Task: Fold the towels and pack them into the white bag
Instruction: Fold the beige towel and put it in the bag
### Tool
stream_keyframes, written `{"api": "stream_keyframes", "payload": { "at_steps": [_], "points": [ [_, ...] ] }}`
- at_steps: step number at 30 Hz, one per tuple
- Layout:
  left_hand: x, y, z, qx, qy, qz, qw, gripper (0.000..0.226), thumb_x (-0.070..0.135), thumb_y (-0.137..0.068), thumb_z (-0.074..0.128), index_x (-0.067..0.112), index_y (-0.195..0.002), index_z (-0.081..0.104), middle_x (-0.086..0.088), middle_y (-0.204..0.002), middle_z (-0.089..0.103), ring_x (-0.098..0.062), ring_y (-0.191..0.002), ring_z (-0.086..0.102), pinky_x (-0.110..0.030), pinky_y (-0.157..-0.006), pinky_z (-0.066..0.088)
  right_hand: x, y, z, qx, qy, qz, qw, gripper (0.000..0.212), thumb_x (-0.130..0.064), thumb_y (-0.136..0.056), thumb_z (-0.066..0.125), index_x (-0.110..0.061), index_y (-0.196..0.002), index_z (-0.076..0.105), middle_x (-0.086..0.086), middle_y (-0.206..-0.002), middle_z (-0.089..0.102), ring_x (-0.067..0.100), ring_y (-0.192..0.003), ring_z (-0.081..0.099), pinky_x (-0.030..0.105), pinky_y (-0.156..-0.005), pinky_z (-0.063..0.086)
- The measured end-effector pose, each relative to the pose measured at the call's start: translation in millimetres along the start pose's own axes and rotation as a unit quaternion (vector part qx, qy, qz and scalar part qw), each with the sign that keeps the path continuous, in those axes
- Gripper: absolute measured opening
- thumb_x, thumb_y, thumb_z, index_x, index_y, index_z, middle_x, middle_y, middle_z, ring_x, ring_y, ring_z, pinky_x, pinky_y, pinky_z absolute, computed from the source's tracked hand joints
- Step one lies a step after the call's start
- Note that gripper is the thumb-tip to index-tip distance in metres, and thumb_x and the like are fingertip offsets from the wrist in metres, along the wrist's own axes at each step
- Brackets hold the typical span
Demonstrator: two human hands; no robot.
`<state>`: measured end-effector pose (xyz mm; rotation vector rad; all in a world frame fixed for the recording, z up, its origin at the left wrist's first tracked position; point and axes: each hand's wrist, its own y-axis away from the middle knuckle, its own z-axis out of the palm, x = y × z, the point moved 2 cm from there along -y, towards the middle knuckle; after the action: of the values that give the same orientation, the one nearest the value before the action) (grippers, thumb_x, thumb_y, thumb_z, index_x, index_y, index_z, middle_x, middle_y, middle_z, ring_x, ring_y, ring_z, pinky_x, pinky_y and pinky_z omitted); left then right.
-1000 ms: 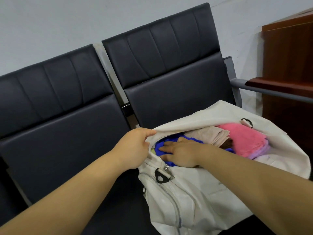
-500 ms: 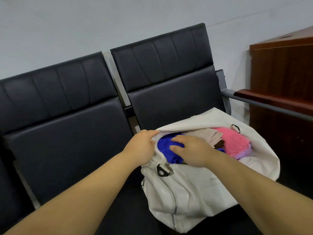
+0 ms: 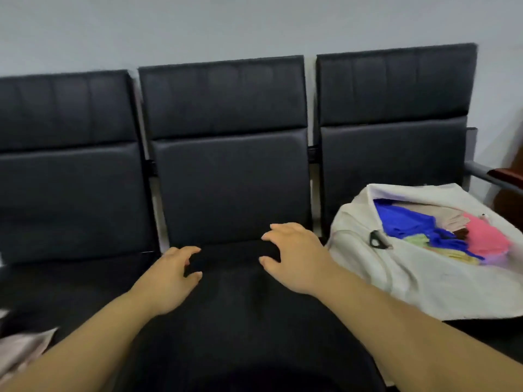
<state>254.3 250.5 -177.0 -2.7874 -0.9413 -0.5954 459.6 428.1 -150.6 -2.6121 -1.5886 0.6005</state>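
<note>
One bag point(image 3: 418, 278), white, at the lower right of the frame on the right-hand seat of the bench point(image 3: 232, 188), with its mouth slumped open toward the camera.

Five towels show at the mouth, bunched and overlapping:
- blue towel point(image 3: 404, 219), the largest, at the left of the opening
- beige towel point(image 3: 452, 219) behind it
- pink towel point(image 3: 486, 239) at the right
- green towel point(image 3: 416, 239) and yellow towel point(image 3: 464, 257) along the near edge

One pale cloth point(image 3: 19, 355) lies at the lower left edge of the frame, blurred. It is probably a towel not yet packed.

Two hands are over the middle seat, well apart from the bag.
- Left hand point(image 3: 169, 278): lower centre, arm reaching in from the lower left, palm down, thumb and forefinger parted in a loose curl, gripping nothing.
- Right hand point(image 3: 294, 256): centre, arm reaching in from the lower right, palm down, fingers spread and bent with tips toward the seat, also holding nothing.

Between the hands the seat looks darker. Whether a black towel lies there cannot be told against the black upholstery.

Step in hand, as judged: fetching the next towel for folding. To do it well, take the towel by two corners, spread it flat on the middle seat and fold it edge to edge. Then hold the bag's mouth open with one hand and slide the towel in flat with the other.

One grey armrest point(image 3: 481, 174) is at the right edge, and a pale wall point(image 3: 254, 24) runs across the top.
</note>
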Motion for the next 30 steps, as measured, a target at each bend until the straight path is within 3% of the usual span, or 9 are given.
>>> {"api": "stream_keyframes", "payload": {
  "at_steps": [7,10,13,16,18,21,26,30],
  "points": [
    [-233,61,-52,0.039,-0.08,-0.189,0.978,0.071,0.049,-0.094,0.06,0.031,-0.155,0.031,-0.009,-0.145,0.04,-0.034,-0.133,0.043,-0.043,-0.112,0.038,-164,-76,139,-0.178,-0.072,-0.075,0.978,0.057,-0.047,-0.097,0.058,-0.026,-0.149,0.047,-0.005,-0.159,0.037,0.021,-0.145,0.034,0.036,-0.116,0.035],
    [-317,87,-58,0.02,-0.075,-0.264,0.961,0.067,0.049,-0.097,0.053,0.031,-0.157,0.028,-0.007,-0.162,0.027,-0.032,-0.149,0.024,-0.045,-0.121,0.023,-239,-102,200,-0.24,-0.126,-0.092,0.958,0.057,-0.047,-0.097,0.059,-0.027,-0.149,0.045,-0.006,-0.158,0.036,0.022,-0.14,0.042,0.034,-0.113,0.038],
    [-368,107,-56,0.036,-0.034,-0.287,0.957,0.061,0.05,-0.096,0.053,0.032,-0.153,0.04,-0.002,-0.161,0.034,-0.031,-0.148,0.027,-0.053,-0.12,0.024,-305,-120,255,-0.271,-0.165,-0.092,0.944,0.057,-0.047,-0.097,0.059,-0.027,-0.149,0.045,-0.004,-0.156,0.037,0.021,-0.139,0.044,0.033,-0.112,0.04],
    [-389,113,-46,-0.015,-0.023,-0.301,0.953,0.058,0.068,-0.094,0.036,0.04,-0.142,0.051,-0.004,-0.15,0.047,-0.032,-0.135,0.043,-0.047,-0.111,0.036,-350,-131,296,-0.284,-0.205,-0.097,0.932,0.054,-0.043,-0.095,0.063,-0.026,-0.144,0.049,-0.002,-0.149,0.045,0.021,-0.13,0.051,0.037,-0.107,0.045],
    [-395,117,-37,-0.029,0.017,-0.304,0.952,0.057,0.085,-0.087,0.033,0.05,-0.121,0.063,0.006,-0.128,0.062,-0.024,-0.119,0.053,-0.043,-0.105,0.041,-368,-136,317,-0.293,-0.189,-0.128,0.928,0.051,-0.037,-0.095,0.063,-0.024,-0.143,0.05,0.0,-0.148,0.047,0.022,-0.13,0.051,0.037,-0.108,0.044],
    [-401,121,-31,-0.024,0.027,-0.298,0.954,0.064,0.099,-0.076,0.029,0.053,-0.099,0.067,0.018,-0.103,0.066,-0.017,-0.109,0.054,-0.04,-0.102,0.042,-375,-149,338,-0.305,-0.129,-0.172,0.928,0.044,-0.037,-0.095,0.059,-0.033,-0.138,0.05,-0.003,-0.137,0.059,0.026,-0.124,0.055,0.042,-0.101,0.048],
    [-397,128,-32,-0.04,0.062,-0.294,0.953,0.071,0.099,-0.073,0.033,0.054,-0.118,0.064,0.022,-0.127,0.061,-0.013,-0.128,0.047,-0.04,-0.114,0.035,-362,-158,346,-0.275,-0.089,-0.227,0.93,0.024,-0.037,-0.094,0.064,-0.037,-0.117,0.061,-0.011,-0.108,0.07,0.021,-0.102,0.057,0.039,-0.091,0.05],
    [-378,122,-21,-0.053,0.075,-0.275,0.957,0.064,0.102,-0.068,0.036,0.067,-0.119,0.057,0.032,-0.128,0.059,-0.004,-0.132,0.043,-0.039,-0.117,0.034,-344,-151,326,-0.273,-0.124,-0.204,0.932,0.034,-0.032,-0.092,0.067,-0.036,-0.125,0.061,-0.007,-0.102,0.072,0.02,-0.097,0.067,0.036,-0.083,0.054]
  ]
}}
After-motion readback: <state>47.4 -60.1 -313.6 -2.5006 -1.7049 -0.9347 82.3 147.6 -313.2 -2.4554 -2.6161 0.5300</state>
